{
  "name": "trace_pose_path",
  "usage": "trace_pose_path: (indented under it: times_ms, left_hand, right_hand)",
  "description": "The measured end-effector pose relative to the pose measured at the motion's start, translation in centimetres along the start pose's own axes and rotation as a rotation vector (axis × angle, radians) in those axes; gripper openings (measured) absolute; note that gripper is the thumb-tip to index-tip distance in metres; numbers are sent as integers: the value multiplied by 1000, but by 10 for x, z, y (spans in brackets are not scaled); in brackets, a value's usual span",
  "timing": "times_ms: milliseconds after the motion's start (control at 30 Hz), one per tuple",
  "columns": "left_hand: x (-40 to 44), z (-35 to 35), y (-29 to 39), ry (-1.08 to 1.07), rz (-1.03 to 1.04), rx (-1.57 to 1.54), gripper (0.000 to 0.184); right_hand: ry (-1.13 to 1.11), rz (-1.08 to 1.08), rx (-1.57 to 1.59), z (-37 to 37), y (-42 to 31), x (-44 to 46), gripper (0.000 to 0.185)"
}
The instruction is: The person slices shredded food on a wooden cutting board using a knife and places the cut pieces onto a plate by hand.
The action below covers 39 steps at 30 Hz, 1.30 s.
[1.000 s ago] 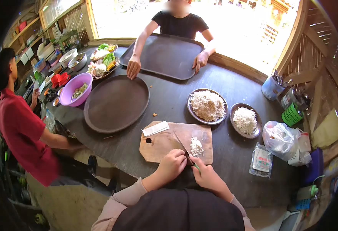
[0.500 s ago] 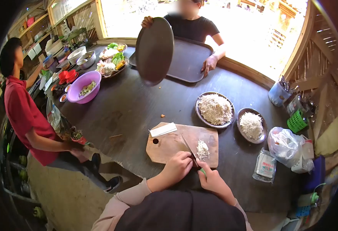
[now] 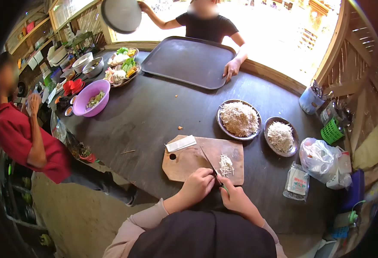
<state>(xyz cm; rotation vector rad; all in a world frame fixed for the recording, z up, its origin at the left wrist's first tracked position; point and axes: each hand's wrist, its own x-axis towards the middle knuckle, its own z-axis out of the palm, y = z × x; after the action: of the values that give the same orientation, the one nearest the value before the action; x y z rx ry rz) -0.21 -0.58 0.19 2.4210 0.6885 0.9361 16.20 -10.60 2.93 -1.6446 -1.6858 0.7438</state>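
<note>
My right hand (image 3: 236, 198) is wrapped round the green handle of a knife (image 3: 209, 160), its blade pointing away from me over the wooden cutting board (image 3: 182, 171). Beside the blade, at the board's near edge, my left hand (image 3: 197, 185) has its fingers curled closed; what they hold is hidden. A small heap of thin white shreds (image 3: 226, 165) lies on the board to the right of the knife. At the board's far left rests a flat white rectangular piece (image 3: 181, 143).
Two bowls of pale shreds (image 3: 239, 119) (image 3: 280, 137) stand beyond the board. Plastic bags (image 3: 320, 159) lie at right. A purple basin (image 3: 92, 98) and vegetable plates (image 3: 122, 74) stand at left. Across the table, a person in black holds a rectangular tray (image 3: 189, 62) and a round tray (image 3: 122, 15); another, in red (image 3: 29, 137), stands left.
The person opposite has swung the round tray up and to the left, uncovering the rectangular one. The person in red has leaned and raised a hand. My hands have barely moved.
</note>
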Motion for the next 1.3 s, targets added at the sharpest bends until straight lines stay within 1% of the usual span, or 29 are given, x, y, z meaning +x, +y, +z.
trace_pose_path:
  times_ms: [100,167,267,400,500,567,800,1067,1200,1300]
  left_hand:
    - [-3,1,-2,-3,-11,14,11]
    - [-2,1,-1,11,-14,-3,12]
    - [-1,0,2,24,-20,8,12]
    - [-1,0,0,25,-13,8,13]
    - [-2,-1,2,30,21,24,12]
    - [-2,-1,0,13,24,28,12]
    - [-3,0,0,7,12,20,12]
    - [-2,-1,2,1,-8,19,11]
    - [-1,-1,1,21,11,33,11]
    - [-5,-1,2,-15,9,56,12]
  right_hand:
    - [-21,-18,3,0,3,-2,44]
    - [39,-23,48,7,12,-3,43]
    - [16,25,75,0,-2,5,41]
    - [37,46,103,-6,-2,2,40]
    - [57,97,132,-7,-2,-3,44]
    - [-2,79,82,-8,-4,-4,42]
    - [-15,123,98,-7,-2,-5,43]
    - [2,101,84,1,0,0,42]
    - [-16,73,97,-8,-5,1,40]
    - [0,41,85,-4,0,-5,41]
